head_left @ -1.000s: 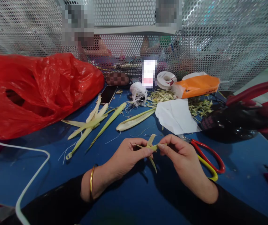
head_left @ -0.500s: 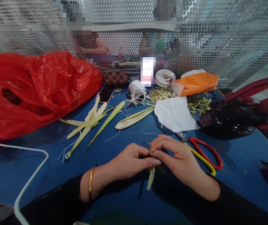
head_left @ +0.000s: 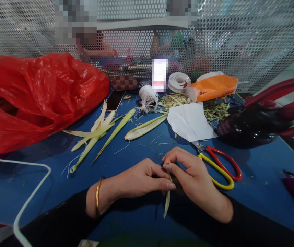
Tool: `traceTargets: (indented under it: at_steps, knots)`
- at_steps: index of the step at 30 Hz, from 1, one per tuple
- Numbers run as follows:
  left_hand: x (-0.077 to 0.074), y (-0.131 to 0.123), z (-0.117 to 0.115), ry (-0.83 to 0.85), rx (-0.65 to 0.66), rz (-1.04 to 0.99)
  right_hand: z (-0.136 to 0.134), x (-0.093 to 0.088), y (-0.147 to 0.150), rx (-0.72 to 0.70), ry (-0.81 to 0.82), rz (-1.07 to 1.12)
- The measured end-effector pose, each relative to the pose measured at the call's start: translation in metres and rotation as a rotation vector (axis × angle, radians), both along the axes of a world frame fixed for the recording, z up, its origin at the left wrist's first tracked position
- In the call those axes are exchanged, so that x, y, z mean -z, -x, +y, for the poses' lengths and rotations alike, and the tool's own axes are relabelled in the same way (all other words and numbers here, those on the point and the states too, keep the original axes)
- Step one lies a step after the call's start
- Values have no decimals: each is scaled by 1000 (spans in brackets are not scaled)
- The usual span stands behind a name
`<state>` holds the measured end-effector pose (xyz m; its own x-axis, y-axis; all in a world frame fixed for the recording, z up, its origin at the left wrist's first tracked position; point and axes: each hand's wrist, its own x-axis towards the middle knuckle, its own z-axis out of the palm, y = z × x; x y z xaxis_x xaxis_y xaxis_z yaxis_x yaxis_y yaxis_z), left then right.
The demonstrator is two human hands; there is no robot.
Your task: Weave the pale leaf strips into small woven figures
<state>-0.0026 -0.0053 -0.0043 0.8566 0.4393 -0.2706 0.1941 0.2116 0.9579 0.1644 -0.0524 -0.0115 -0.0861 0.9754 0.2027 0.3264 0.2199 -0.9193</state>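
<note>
My left hand [head_left: 147, 176], with a gold bangle at its wrist, pinches a narrow pale-green husk strip [head_left: 167, 202] between thumb and fingers. The strip's lower end hangs free below the thumb. My right hand [head_left: 188, 175] meets it from the other side, its thumb and forefinger closed on the upper end of the same strip. Just beyond the right hand lie scissors [head_left: 217, 168] with one red and one yellow handle. Farther off are a single curved husk leaf [head_left: 147, 127] and a small pile of husk leaves [head_left: 94, 135] with white threads.
A red plastic bag [head_left: 46, 99] fills the left, with a white cable [head_left: 33, 192] in front. Toward the back are a phone [head_left: 114, 100], white thread [head_left: 148, 97], a ribbon spool [head_left: 179, 82], white paper [head_left: 190, 120] and an orange packet [head_left: 215, 87]. A black shiny object [head_left: 247, 128] stands right.
The fingers of my two hands have drawn slightly apart, so more of the husk strip shows between them. Its free end hangs a little lower. The whole view has shifted slightly.
</note>
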Motion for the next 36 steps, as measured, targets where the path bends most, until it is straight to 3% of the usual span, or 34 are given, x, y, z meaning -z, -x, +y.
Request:
traceTargets:
  at_steps: [6, 10, 15, 20, 24, 26, 29, 36]
  knots:
    - [1, 0, -1, -5, 28, 18, 1, 2, 0, 9, 47, -4]
    - [1, -2, -4, 37, -104, 66, 5, 0, -3, 34, 119, 22]
    - [3, -4, -7, 245, -211, 50, 8, -2, -3, 65, 237, 105]
    - [4, -3, -6, 191, -236, 0, 6, -3, -6, 122, 35, -5]
    - [4, -4, -4, 135, -461, -97, -2, -14, -15, 308, -430, -253]
    - [4, -4, -4, 150, -525, -150, -6, -18, -16, 226, -595, -403]
    - [3, -4, -3, 149, -564, -215, -8, -16, -13, 89, -621, -551]
    - [-1, -5, -4, 194, -536, -236, -4, -8, -4, 116, -564, -540]
